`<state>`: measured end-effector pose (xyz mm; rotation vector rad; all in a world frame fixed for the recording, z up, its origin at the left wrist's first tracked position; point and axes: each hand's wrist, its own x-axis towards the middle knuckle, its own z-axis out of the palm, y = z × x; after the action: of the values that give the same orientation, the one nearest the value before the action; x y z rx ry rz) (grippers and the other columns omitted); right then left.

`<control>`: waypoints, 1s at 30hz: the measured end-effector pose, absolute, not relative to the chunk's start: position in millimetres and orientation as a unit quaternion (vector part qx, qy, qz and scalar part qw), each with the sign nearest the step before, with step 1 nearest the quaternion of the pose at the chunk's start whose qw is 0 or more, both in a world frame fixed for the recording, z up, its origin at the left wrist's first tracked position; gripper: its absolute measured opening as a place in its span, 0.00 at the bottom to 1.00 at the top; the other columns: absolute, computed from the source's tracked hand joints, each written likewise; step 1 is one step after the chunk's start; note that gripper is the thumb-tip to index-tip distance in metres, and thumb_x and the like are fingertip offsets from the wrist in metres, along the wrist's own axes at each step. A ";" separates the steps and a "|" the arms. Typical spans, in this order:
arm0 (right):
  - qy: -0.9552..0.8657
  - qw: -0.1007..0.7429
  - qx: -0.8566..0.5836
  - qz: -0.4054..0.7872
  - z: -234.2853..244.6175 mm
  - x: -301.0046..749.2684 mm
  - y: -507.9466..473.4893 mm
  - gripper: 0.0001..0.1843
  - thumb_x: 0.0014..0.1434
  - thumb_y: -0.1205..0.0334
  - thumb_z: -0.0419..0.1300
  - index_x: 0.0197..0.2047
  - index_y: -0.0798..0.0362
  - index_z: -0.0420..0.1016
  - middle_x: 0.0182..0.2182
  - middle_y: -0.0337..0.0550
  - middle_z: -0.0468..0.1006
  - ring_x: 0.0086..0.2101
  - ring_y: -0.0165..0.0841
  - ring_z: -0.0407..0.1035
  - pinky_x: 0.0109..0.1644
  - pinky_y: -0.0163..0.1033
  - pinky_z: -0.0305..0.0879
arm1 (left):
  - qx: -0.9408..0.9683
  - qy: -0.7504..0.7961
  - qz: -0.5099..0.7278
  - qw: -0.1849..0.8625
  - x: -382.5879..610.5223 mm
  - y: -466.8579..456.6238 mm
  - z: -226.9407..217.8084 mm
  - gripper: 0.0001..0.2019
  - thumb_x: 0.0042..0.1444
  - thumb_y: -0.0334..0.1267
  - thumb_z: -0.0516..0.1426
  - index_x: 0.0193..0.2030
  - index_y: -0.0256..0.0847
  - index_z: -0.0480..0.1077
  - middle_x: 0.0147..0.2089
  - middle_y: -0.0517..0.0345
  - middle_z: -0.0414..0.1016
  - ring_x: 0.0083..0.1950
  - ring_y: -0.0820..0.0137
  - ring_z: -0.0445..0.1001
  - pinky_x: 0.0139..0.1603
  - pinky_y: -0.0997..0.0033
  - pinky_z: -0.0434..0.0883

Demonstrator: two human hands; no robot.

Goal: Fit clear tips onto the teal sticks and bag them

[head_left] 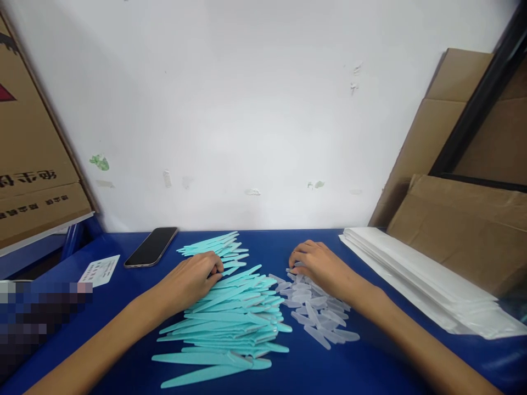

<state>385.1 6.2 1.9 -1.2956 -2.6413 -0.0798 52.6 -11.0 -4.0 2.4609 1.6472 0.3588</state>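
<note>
In the head view, a blue counter (pixel 263 247) runs up to a white wall (pixel 263 109) that carries scraps of tape and a few small marks, some of them green. A long heap of slim turquoise sticks (pixel 230 323) lies on the counter in front of the person, most of them pointing sideways and overlapping one another, with a smaller cluster at the far end. The left hand (pixel 196 277) rests over the left side of this heap, near where the far cluster meets the main pile; its fingers are curled and the thumb sits close to the forefinger, and I cannot tell whether it grips a stick. To the right of the sticks, just beside them, is a loose pile of small clear plastic pieces (pixel 313 312). The right hand (pixel 315 263) is at the far end of that pile, its fingers bent downward and gathered fairly narrow, the tips close to the pieces; whether one is pinched there cannot be made out. A dark-screened phone (pixel 152 247) lies at the back left, near the wall, and a white printed card (pixel 101 270) lies nearer the left edge. On the right is a stack of folded white sheets (pixel 420 282), with a brown cardboard piece (pixel 461 230) behind it. A printed cardboard box (pixel 33 137) stands at the far left, above a pixelated patch.
</note>
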 end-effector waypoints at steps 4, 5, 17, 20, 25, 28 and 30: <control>-0.896 0.121 -0.427 -0.031 -1.3 384.3 6.7 0.09 0.69 0.60 0.59 0.39 0.49 0.80 0.42 0.43 0.82 0.44 0.41 0.72 0.48 0.47 0.62 | 0.827 0.541 0.127 0.086 50.5 -11.3 -5.9 0.09 0.62 0.40 0.51 0.41 0.41 0.71 0.39 0.52 0.76 0.38 0.62 0.74 0.35 0.67 0.65; -0.897 0.125 -0.423 -0.036 -2.0 384.5 7.0 0.09 0.70 0.60 0.59 0.38 0.49 0.80 0.41 0.43 0.82 0.44 0.40 0.72 0.47 0.47 0.62 | 0.829 0.537 0.129 0.088 49.8 -11.1 -6.6 0.09 0.62 0.41 0.51 0.41 0.42 0.71 0.39 0.53 0.76 0.38 0.62 0.74 0.35 0.67 0.65; -0.903 0.155 -0.390 -0.094 6.7 379.3 0.8 0.08 0.72 0.64 0.55 0.41 0.52 0.76 0.38 0.43 0.82 0.40 0.39 0.74 0.48 0.46 0.62 | 0.840 0.513 0.171 0.043 55.4 -13.9 -0.7 0.11 0.70 0.42 0.46 0.44 0.44 0.68 0.37 0.56 0.74 0.36 0.62 0.72 0.36 0.68 0.64; -0.892 0.183 -0.403 -0.096 10.8 374.5 -7.7 0.09 0.74 0.63 0.51 0.42 0.53 0.71 0.33 0.43 0.81 0.32 0.36 0.74 0.40 0.42 0.64 | 0.845 0.497 0.192 0.041 61.4 -18.9 4.4 0.12 0.72 0.43 0.46 0.48 0.45 0.68 0.38 0.57 0.76 0.39 0.62 0.74 0.38 0.68 0.65; -0.888 0.247 -0.383 -0.060 14.0 366.0 -19.0 0.10 0.75 0.61 0.49 0.45 0.52 0.70 0.32 0.43 0.80 0.29 0.34 0.73 0.30 0.37 0.62 | 0.847 0.476 0.230 0.062 72.2 -30.1 9.7 0.14 0.73 0.46 0.45 0.55 0.46 0.67 0.47 0.55 0.77 0.35 0.66 0.75 0.38 0.68 0.68; -0.892 0.272 -0.354 -0.072 12.8 364.1 -19.0 0.09 0.74 0.62 0.51 0.47 0.53 0.72 0.37 0.47 0.81 0.36 0.36 0.75 0.36 0.38 0.67 | 0.866 0.437 0.236 0.063 76.5 -34.6 8.5 0.14 0.73 0.46 0.47 0.54 0.45 0.69 0.48 0.54 0.76 0.32 0.69 0.73 0.35 0.69 0.70; -0.894 0.279 -0.337 -0.092 12.0 364.3 -18.0 0.09 0.73 0.63 0.52 0.47 0.53 0.73 0.38 0.47 0.82 0.37 0.36 0.75 0.38 0.40 0.69 | 0.876 0.414 0.242 0.057 77.6 -35.4 6.2 0.13 0.72 0.45 0.49 0.53 0.44 0.70 0.47 0.54 0.76 0.35 0.68 0.74 0.35 0.70 0.71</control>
<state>364.3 -18.0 12.0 -0.9050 -2.3990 -0.2455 77.6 -35.4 6.2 2.6564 1.2559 0.7326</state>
